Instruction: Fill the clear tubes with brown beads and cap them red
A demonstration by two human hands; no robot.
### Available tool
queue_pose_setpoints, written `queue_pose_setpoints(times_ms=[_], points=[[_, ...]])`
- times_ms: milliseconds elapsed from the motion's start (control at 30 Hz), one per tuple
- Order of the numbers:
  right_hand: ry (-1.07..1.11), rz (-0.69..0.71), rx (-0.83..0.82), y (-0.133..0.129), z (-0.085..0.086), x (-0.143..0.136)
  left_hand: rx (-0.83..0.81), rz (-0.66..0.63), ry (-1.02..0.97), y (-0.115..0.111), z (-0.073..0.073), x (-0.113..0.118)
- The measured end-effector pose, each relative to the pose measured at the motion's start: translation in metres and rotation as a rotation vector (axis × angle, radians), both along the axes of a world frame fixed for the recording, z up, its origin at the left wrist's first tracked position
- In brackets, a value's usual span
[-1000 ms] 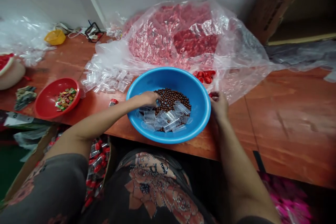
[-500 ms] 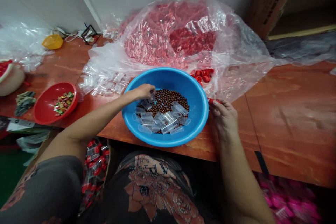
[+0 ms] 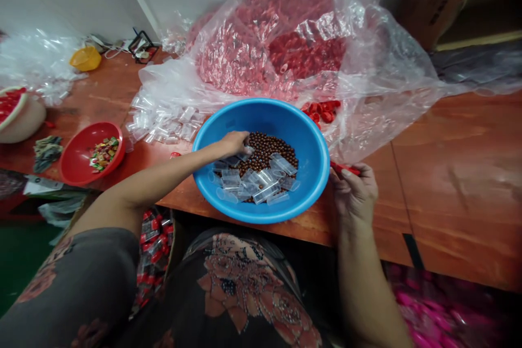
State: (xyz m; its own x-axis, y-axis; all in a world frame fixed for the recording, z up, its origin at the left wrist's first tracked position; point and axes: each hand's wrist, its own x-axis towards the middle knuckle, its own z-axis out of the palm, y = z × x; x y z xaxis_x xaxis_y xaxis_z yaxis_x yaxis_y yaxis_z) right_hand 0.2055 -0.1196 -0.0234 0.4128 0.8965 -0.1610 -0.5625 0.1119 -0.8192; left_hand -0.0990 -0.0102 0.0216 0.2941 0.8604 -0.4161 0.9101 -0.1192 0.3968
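A blue basin [image 3: 314, 196] holds small brown balls [image 3: 267, 148] and several clear plastic tubes [image 3: 267, 191]. Inside it, at the left of the balls, my left hand [image 3: 236, 144] has its fingers closed round a clear piece, seemingly a tube, partly hidden by the fingers. Just outside the basin's right rim, my right hand [image 3: 354, 187] pinches a red piece [image 3: 346, 168] between thumb and fingers. Several red caps [image 3: 326, 111] lie behind the basin, beside the plastic bag.
A large clear bag of red pieces [image 3: 236, 54] lies behind the basin. Clear tubes [image 3: 167, 122] are heaped to the left. Further left are a red bowl [image 3: 73, 159] with wrapped candies, a cloth [image 3: 47, 152] and a white bowl [image 3: 30, 119]. A box of red-capped tubes [image 3: 153, 250] stands below.
The view has shifted slightly. My left hand has moved a little right over the balls. In my right hand the red piece now shows more fully. A red piece shows left of the basin.
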Motion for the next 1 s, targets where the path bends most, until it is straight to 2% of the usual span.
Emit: queue_pose_setpoints(times_ms=[200,300,400,467,533,633,733,1000], points=[[0.072,-0.011,-0.033,-0.005,-0.007,-0.004,-0.044,0.023,-0.069,-0.017,-0.005,0.007],[0.113,-0.023,-0.057,-0.006,-0.010,-0.007,-0.067,-0.019,-0.090,-0.020,0.000,0.014],[0.134,-0.033,-0.058,-0.009,-0.013,-0.006,-0.031,-0.050,-0.093,-0.017,0.008,0.007],[0.146,-0.030,-0.063,-0.013,-0.016,-0.004,-0.023,0.013,-0.061,-0.011,0.016,-0.006],[0.158,-0.021,-0.073,-0.016,-0.020,-0.003,-0.086,0.114,-0.014,-0.003,0.021,-0.019],[0.160,0.017,-0.084,-0.019,-0.025,-0.005,-0.203,0.202,-0.003,0.007,0.021,-0.026],[0.135,0.057,-0.105,-0.020,-0.026,-0.009,-0.250,0.227,-0.074,0.012,0.011,-0.013],[0.155,0.048,-0.134,-0.023,-0.023,-0.010,-0.319,0.258,-0.380,0.021,-0.016,0.042]])
